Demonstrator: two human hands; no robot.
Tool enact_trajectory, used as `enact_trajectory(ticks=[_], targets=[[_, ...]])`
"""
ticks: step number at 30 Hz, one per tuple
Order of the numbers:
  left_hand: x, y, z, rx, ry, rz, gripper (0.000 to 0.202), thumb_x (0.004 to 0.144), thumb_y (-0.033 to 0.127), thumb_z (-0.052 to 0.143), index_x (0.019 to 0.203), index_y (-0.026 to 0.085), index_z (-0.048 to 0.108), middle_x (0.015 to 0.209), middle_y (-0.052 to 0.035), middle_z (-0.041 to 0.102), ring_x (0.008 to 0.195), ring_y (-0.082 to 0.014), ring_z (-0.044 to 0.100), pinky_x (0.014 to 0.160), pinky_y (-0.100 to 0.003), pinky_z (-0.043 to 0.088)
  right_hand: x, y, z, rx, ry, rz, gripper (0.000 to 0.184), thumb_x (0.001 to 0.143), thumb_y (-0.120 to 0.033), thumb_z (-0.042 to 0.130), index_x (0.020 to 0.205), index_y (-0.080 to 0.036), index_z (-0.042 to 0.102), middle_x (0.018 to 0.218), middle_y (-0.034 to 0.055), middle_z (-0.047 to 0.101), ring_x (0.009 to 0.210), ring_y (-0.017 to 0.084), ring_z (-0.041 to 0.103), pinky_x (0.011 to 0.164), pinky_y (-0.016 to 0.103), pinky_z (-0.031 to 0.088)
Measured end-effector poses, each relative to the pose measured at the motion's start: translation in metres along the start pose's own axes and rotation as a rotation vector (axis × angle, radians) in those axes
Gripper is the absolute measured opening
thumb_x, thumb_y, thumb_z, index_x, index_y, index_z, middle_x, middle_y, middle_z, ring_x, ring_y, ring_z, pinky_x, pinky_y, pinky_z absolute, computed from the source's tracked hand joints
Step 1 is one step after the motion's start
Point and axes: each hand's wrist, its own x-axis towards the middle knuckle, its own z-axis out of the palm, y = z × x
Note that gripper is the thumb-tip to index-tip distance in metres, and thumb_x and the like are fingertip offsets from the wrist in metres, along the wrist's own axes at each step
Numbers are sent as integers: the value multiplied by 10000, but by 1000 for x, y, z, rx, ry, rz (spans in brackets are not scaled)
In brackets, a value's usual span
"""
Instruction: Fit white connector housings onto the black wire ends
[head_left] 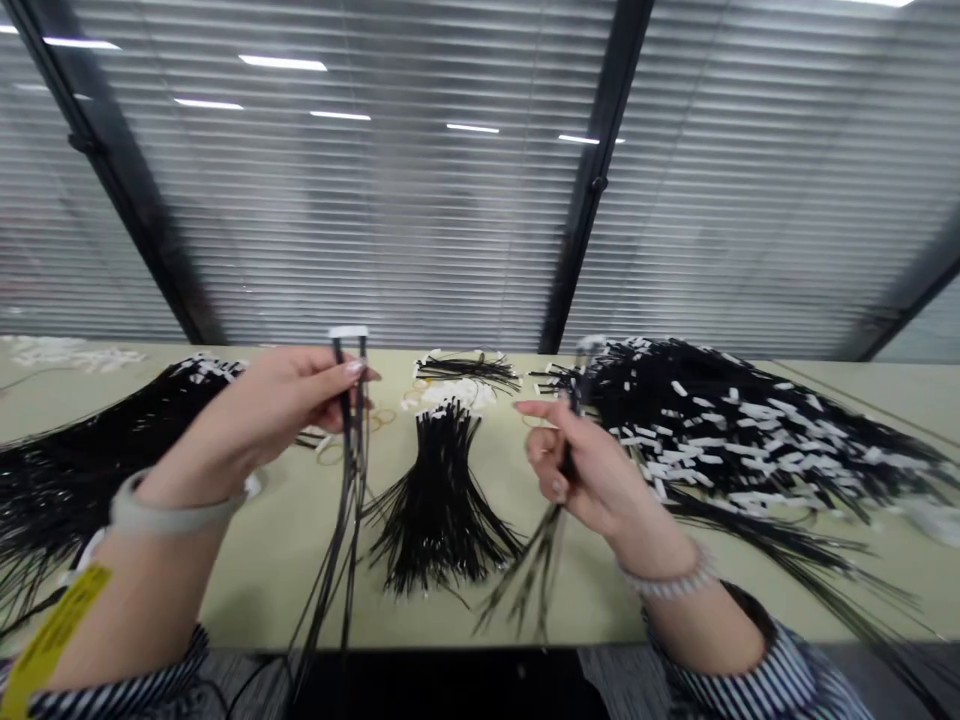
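Note:
Raised over the left part of the table, my left hand (pixel 292 400) pinches a black wire harness (pixel 351 500) between thumb and fingers. Its white connector (pixel 349 332) sticks up above the fingertips, and the wires hang toward the table's front edge. My right hand (pixel 589 465) is closed around a bundle of black wires (pixel 536 580), its index finger stretched out to the left; the bundle's upper end is blurred. Between the two hands a fanned bunch of black wires (pixel 446 490) lies on the table, its gathered end pointing away from me.
A large heap of black wires with white connectors (pixel 720 440) covers the right of the pale table (pixel 277 570). Another wire pile (pixel 97 450) lies left. White pieces (pixel 465 393), rubber bands (pixel 382 417) and a small wire bundle (pixel 469 372) sit behind the middle bunch. Blinds (pixel 375 200) stand behind.

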Motion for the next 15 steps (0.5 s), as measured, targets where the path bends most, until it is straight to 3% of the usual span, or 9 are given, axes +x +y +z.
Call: enact_trajectory(ticks=[4, 8, 12, 15], targets=[[50, -50, 28, 139, -128, -106, 319, 718, 446, 610, 688, 130, 573, 553, 14, 525, 449, -70, 482, 457, -186, 413, 56, 39, 8, -97, 42, 121, 271, 914, -353, 398, 1010, -125, 506, 680, 21, 607, 414, 52, 484, 394, 176, 418], [78, -92, 56, 256, -33, -118, 302, 785, 398, 560, 857, 105, 573, 639, -13, 586, 519, -112, 551, 547, -263, 471, 82, 71, 20, -245, 67, 67, 258, 893, -332, 451, 1009, -116, 530, 895, 56, 618, 746, 121, 613, 682, 296, 520], [69, -107, 40, 400, 94, -39, 399, 803, 426, 529, 1055, 118, 560, 864, -89, 659, 754, -179, 622, 709, -312, 474, 71, 76, 14, -467, 75, -81, 367, 834, -433, 495, 1134, -222, 514, 1162, 85, 551, 1104, 187, 505, 911, 348, 431], [47, -104, 13, 485, 107, 2, 462, 785, 498, 491, 1063, 141, 586, 915, -102, 674, 829, -213, 628, 741, -297, 461, 67, 67, -7, -673, 92, -155, 449, 780, -490, 528, 1136, -217, 522, 1234, 100, 496, 1171, 224, 433, 964, 394, 355]])
